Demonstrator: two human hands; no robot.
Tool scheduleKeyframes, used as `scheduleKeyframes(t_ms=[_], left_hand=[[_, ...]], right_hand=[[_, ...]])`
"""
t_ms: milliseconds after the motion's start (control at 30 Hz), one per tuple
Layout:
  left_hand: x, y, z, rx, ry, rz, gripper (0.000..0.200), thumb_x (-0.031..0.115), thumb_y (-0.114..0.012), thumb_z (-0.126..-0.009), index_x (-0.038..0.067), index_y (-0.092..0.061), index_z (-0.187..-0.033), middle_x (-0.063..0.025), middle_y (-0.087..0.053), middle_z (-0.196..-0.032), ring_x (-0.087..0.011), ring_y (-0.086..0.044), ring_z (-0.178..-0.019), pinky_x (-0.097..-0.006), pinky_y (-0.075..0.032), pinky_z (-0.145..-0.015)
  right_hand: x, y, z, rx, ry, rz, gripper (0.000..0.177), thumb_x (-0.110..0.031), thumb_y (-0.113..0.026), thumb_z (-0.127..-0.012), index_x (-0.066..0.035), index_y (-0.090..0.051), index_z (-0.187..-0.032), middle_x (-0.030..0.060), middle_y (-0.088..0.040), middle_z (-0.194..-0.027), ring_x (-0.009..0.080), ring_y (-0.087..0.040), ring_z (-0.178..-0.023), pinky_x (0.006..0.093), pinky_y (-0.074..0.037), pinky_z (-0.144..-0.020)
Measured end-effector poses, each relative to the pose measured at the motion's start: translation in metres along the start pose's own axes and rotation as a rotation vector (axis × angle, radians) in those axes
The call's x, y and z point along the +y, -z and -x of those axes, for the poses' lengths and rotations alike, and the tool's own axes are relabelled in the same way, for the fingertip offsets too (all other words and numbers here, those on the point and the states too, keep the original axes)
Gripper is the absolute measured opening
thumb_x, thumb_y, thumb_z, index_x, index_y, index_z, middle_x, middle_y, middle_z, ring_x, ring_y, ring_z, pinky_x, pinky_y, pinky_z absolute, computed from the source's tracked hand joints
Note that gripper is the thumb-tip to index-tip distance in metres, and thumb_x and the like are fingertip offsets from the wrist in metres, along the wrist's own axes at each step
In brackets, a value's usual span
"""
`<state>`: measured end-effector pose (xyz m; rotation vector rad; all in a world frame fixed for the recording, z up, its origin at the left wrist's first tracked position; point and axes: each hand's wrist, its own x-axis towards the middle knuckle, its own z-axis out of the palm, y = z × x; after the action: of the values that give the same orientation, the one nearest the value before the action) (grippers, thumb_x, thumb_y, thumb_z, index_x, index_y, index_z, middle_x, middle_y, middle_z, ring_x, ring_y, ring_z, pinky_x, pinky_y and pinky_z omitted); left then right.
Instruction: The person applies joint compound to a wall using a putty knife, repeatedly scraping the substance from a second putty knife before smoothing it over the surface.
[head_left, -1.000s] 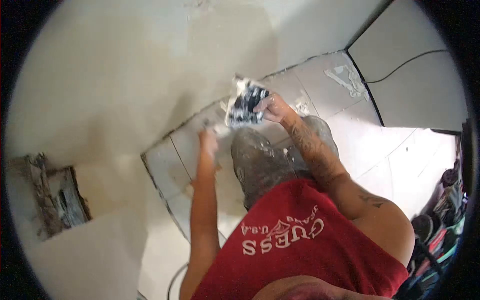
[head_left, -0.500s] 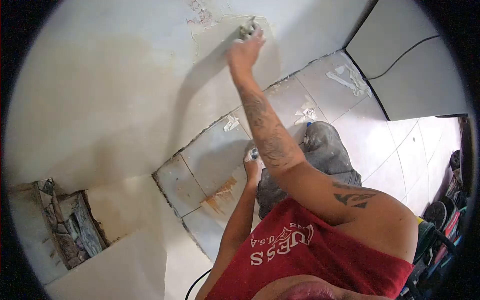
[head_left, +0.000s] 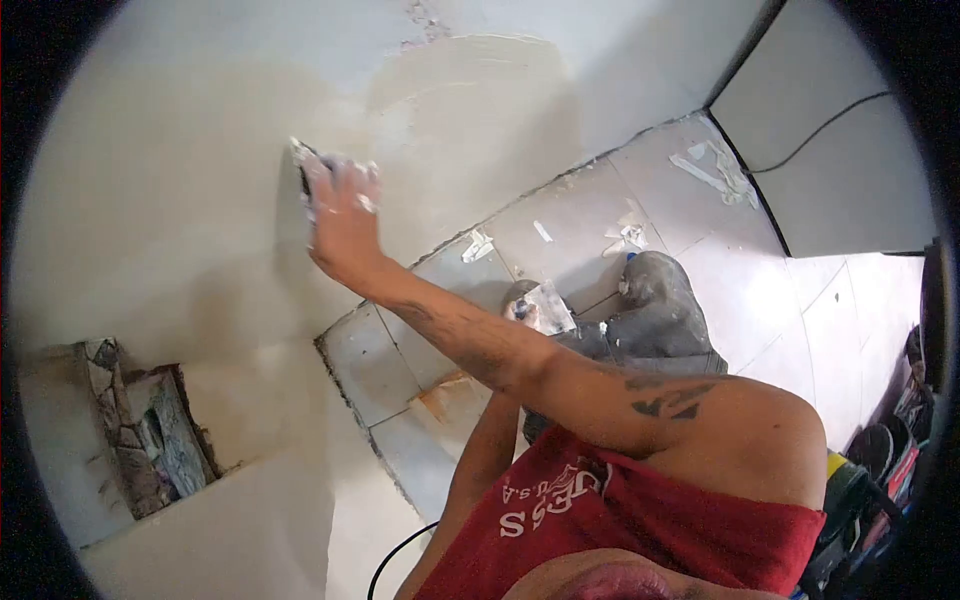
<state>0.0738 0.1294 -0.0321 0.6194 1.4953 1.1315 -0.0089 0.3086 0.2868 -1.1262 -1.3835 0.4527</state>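
Note:
My right hand [head_left: 345, 215], its fingers smeared with white paste, is pressed close to the pale wall [head_left: 200, 150]. It holds a dark-edged spreading blade [head_left: 302, 165], mostly hidden behind the fingers. To the right of it, a smooth coated patch [head_left: 480, 100] with a ridged upper edge shows on the wall. Low by my knees, my left hand [head_left: 518, 303] is partly hidden behind my right forearm. It grips a flat plate [head_left: 546, 308] smeared with white paste.
A rough-edged hole [head_left: 160, 435] opens in the wall at lower left. Paper-like scraps [head_left: 478, 246] and a brown stain [head_left: 445, 395] mark the tiled floor [head_left: 570, 215]. A grey panel [head_left: 830, 140] with a cable stands at upper right. Bags and shoes lie at the right edge.
My right hand has moved left and down along the wall, away from the coated patch. The plate in my left hand now shows more fully. The view has shifted slightly.

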Motion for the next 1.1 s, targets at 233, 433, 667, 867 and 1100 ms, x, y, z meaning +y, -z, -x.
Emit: scheduleKeyframes(t_ms=[233,433,667,867,1100], left_hand=[[0.017,-0.016,-0.007,0.034,-0.063,-0.15,0.022,0.009,-0.06,-0.074,-0.004,-0.055,-0.091,-0.0134,-0.059,-0.083,-0.0229,-0.055,-0.072,-0.0325,-0.043,-0.067],[-0.003,-0.012,-0.021,0.085,-0.172,-0.262,0.022,0.01,-0.059,-0.075,-0.003,-0.055,-0.091,-0.0142,-0.059,-0.083,-0.0226,-0.055,-0.076,-0.032,-0.043,-0.067],[-0.01,-0.013,-0.022,-0.025,-0.002,0.107,0.021,0.009,-0.056,-0.075,-0.002,-0.055,-0.093,-0.015,-0.058,-0.084,-0.022,-0.055,-0.078,-0.0318,-0.045,-0.068],[0.003,-0.008,-0.004,-0.019,0.054,0.178,0.024,0.006,-0.055,-0.073,-0.003,-0.055,-0.095,-0.0145,-0.058,-0.085,-0.021,-0.056,-0.08,-0.0324,-0.046,-0.069],[0.031,0.009,-0.001,0.051,-0.099,0.109,0.028,0.003,-0.053,-0.071,-0.003,-0.056,-0.098,-0.0139,-0.058,-0.086,-0.0199,-0.056,-0.081,-0.033,-0.047,-0.071]], right_hand=[[0.152,0.099,-0.032,0.434,-0.211,0.147,0.06,0.006,-0.045,-0.066,0.006,-0.03,-0.124,0.0246,-0.037,-0.123,0.0385,-0.032,-0.116,0.042,-0.022,-0.1],[0.163,0.099,-0.089,0.447,-0.358,0.146,0.064,-0.001,-0.049,-0.065,0.007,-0.026,-0.124,0.0277,-0.033,-0.124,0.0449,-0.022,-0.121,0.0461,-0.018,-0.102],[0.087,0.034,-0.073,0.264,-0.236,0.222,0.07,-0.006,-0.054,-0.061,0.005,-0.027,-0.125,0.0262,-0.033,-0.122,0.0467,-0.022,-0.118,0.0506,-0.016,-0.1],[0.005,0.005,-0.026,-0.145,-0.058,0.089,0.068,-0.001,-0.055,-0.059,-0.002,-0.034,-0.124,0.0206,-0.038,-0.119,0.0411,-0.032,-0.113,0.0501,-0.022,-0.097],[0.117,0.095,0.031,-0.64,-0.323,-0.885,0.052,-0.006,-0.059,-0.075,-0.005,-0.041,-0.123,0.0099,-0.053,-0.109,0.0194,-0.052,-0.099,0.0334,-0.043,-0.085]])
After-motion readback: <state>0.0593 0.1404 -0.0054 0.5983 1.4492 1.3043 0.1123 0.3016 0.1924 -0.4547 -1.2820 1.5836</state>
